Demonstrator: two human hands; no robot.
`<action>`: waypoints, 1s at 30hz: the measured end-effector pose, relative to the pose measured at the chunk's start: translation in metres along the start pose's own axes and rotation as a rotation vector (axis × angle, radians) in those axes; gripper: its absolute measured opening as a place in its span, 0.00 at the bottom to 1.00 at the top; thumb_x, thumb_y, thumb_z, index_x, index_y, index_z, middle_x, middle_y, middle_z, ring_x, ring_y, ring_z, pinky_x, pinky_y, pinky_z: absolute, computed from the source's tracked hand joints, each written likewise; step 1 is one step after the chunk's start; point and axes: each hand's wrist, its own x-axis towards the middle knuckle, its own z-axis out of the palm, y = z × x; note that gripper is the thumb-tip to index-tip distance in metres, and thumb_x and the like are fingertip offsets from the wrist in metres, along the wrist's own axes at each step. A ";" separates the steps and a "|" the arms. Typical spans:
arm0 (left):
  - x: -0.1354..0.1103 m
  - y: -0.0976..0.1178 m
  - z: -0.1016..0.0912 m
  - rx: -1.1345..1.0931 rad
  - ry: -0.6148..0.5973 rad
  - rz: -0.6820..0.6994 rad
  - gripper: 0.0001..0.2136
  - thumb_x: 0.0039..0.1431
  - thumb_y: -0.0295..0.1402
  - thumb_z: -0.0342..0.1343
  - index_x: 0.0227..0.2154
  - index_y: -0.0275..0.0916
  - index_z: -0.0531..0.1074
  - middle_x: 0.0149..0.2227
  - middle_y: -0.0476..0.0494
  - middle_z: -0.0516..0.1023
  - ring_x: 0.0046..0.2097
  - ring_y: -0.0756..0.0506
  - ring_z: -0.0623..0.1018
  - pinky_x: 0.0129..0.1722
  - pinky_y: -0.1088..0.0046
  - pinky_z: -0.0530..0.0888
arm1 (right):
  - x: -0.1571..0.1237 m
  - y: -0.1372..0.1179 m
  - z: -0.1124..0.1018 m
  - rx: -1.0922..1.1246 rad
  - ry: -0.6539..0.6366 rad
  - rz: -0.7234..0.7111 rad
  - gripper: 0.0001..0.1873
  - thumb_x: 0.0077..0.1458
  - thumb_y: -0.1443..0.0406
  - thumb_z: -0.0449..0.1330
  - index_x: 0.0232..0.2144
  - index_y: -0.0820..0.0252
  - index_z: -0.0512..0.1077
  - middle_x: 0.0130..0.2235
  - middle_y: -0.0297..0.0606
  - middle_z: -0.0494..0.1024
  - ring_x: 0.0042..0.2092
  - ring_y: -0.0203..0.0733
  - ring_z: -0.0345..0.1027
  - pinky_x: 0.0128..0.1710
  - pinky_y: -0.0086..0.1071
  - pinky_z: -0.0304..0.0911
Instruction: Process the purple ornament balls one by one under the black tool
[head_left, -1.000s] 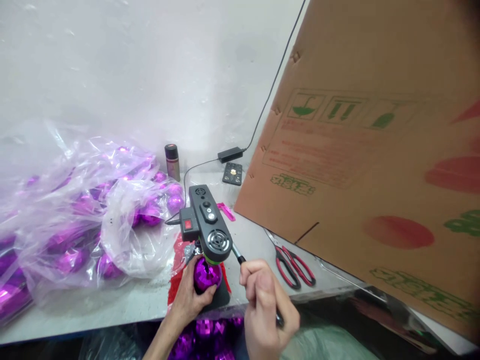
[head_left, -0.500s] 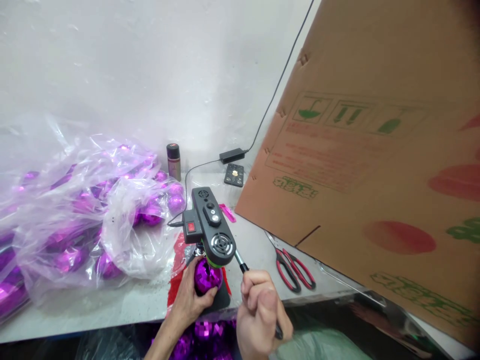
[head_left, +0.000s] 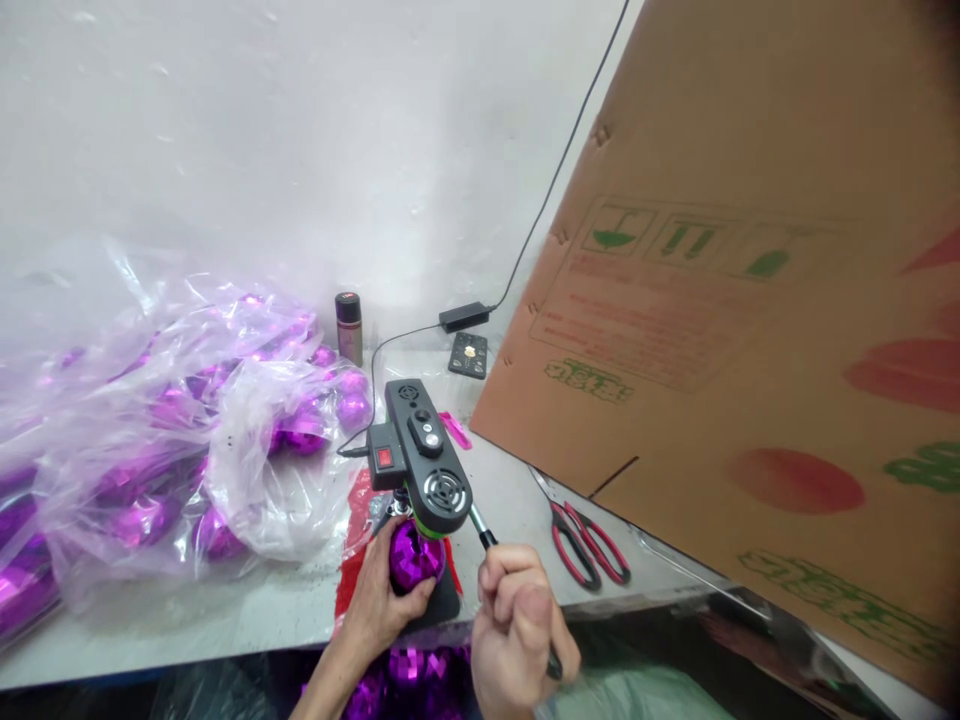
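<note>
A shiny purple mirrored ball [head_left: 414,560] is held by my left hand [head_left: 379,590], its fingers and thumb wrapped around the left and lower sides. The ball sits right under the front end of a black bench machine [head_left: 429,455] with a round grille and a red switch. My right hand [head_left: 525,625] is closed around the black grip of the machine's lever [head_left: 486,535], which slants down to the right. Beneath the ball shows the machine's black base [head_left: 442,605]. Where the ball meets the machine's underside is hidden.
Clear plastic bags of purple balls [head_left: 150,440] cover the left of the table. Red-handled scissors [head_left: 589,545] lie to the right, beside a large leaning cardboard box [head_left: 712,350]. Behind stand a dark bottle [head_left: 349,328] and a power adapter [head_left: 465,317]. More balls [head_left: 409,665] lie below the table edge.
The view has shifted very slightly. Both hands keep their holds on the ball and the lever, with no clear movement of either.
</note>
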 end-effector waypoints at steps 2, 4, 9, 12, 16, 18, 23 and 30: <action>0.000 0.000 0.000 -0.002 0.000 0.002 0.38 0.52 0.49 0.68 0.64 0.37 0.70 0.62 0.27 0.80 0.63 0.24 0.79 0.66 0.37 0.73 | -0.001 0.000 0.000 -0.003 0.002 0.009 0.25 0.76 0.63 0.52 0.22 0.55 0.62 0.23 0.29 0.64 0.25 0.34 0.63 0.22 0.29 0.54; 0.001 0.000 0.000 -0.002 -0.001 0.005 0.39 0.52 0.49 0.68 0.64 0.37 0.69 0.62 0.26 0.79 0.64 0.24 0.79 0.66 0.36 0.73 | -0.001 0.000 0.000 0.002 0.001 0.004 0.25 0.76 0.64 0.51 0.22 0.55 0.62 0.23 0.29 0.64 0.25 0.34 0.63 0.22 0.29 0.54; 0.001 0.002 -0.001 0.008 0.001 0.009 0.38 0.51 0.48 0.68 0.64 0.37 0.70 0.62 0.27 0.80 0.64 0.24 0.78 0.66 0.38 0.73 | -0.002 0.002 0.000 0.007 -0.004 -0.004 0.24 0.76 0.64 0.51 0.23 0.55 0.62 0.24 0.29 0.65 0.25 0.34 0.62 0.23 0.29 0.54; 0.001 0.003 -0.001 0.021 -0.001 0.001 0.37 0.51 0.46 0.68 0.64 0.38 0.70 0.61 0.29 0.81 0.64 0.25 0.79 0.65 0.38 0.74 | -0.002 0.002 0.000 0.007 0.001 -0.008 0.25 0.76 0.64 0.51 0.22 0.56 0.63 0.24 0.29 0.65 0.25 0.34 0.62 0.23 0.29 0.55; 0.000 0.005 -0.001 0.020 -0.005 0.002 0.37 0.52 0.45 0.68 0.64 0.37 0.69 0.61 0.28 0.80 0.64 0.25 0.78 0.66 0.38 0.74 | 0.000 0.002 0.000 0.004 0.003 -0.007 0.26 0.76 0.63 0.51 0.22 0.56 0.63 0.23 0.29 0.66 0.24 0.33 0.62 0.22 0.28 0.55; 0.000 0.006 -0.001 0.018 -0.004 0.003 0.37 0.52 0.44 0.68 0.65 0.37 0.69 0.61 0.28 0.80 0.64 0.25 0.78 0.66 0.38 0.73 | 0.001 0.002 0.000 0.001 0.002 -0.004 0.26 0.76 0.63 0.52 0.22 0.56 0.63 0.23 0.29 0.67 0.24 0.33 0.62 0.22 0.28 0.56; 0.000 0.006 0.000 0.022 0.015 0.016 0.37 0.52 0.44 0.68 0.64 0.37 0.70 0.60 0.29 0.81 0.63 0.26 0.79 0.65 0.40 0.74 | 0.002 0.000 0.004 0.021 0.019 -0.003 0.28 0.76 0.61 0.52 0.20 0.56 0.62 0.23 0.27 0.65 0.22 0.31 0.59 0.20 0.28 0.53; 0.002 0.002 0.003 0.018 0.000 0.007 0.37 0.51 0.43 0.68 0.64 0.36 0.70 0.61 0.28 0.81 0.62 0.25 0.80 0.65 0.38 0.74 | -0.001 0.001 0.004 0.026 0.038 0.018 0.29 0.76 0.60 0.53 0.19 0.57 0.63 0.23 0.28 0.67 0.21 0.30 0.60 0.19 0.27 0.56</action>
